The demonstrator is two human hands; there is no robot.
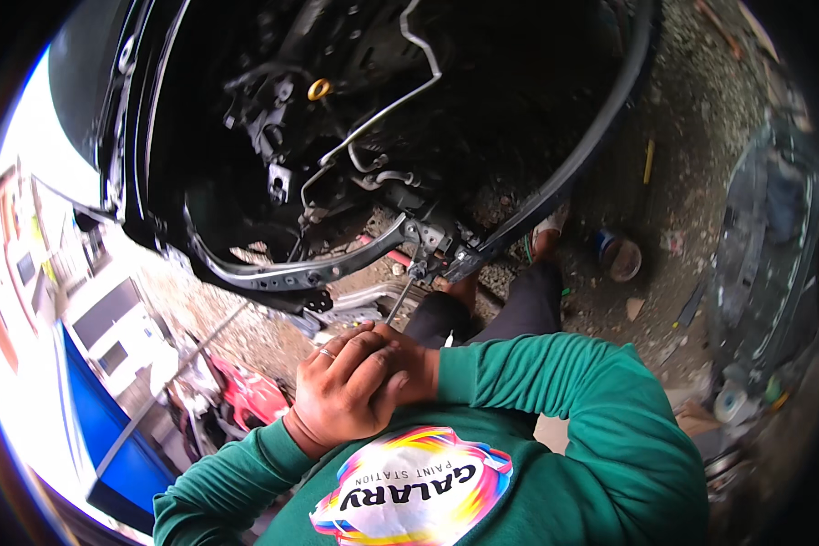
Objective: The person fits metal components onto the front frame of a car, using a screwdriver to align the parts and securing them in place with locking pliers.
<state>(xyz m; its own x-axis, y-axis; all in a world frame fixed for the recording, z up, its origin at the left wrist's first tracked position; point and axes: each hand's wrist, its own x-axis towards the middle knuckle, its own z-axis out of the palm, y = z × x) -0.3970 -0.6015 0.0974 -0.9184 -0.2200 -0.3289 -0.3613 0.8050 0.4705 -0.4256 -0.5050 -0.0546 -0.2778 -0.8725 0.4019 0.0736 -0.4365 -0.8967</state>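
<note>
My left hand [341,387] is wrapped over my right hand [409,373], both closed on the hidden near end of a thin metal tool [399,303] in front of my green shirt. The tool's shaft runs up to a fitting on a metal latch bracket [432,240]. That bracket sits on the curved front crossmember [309,273] of a black vehicle body. Behind it are bent silver pipes [373,118] and a yellow ring handle [318,89] in the dark engine bay.
A container [621,257] and a yellow tool [649,159] lie on the dirt at right, beside a large glass panel [760,255]. My legs [528,300] are below the bracket. Red parts [250,391], a blue panel [127,428] and metal bars are at left.
</note>
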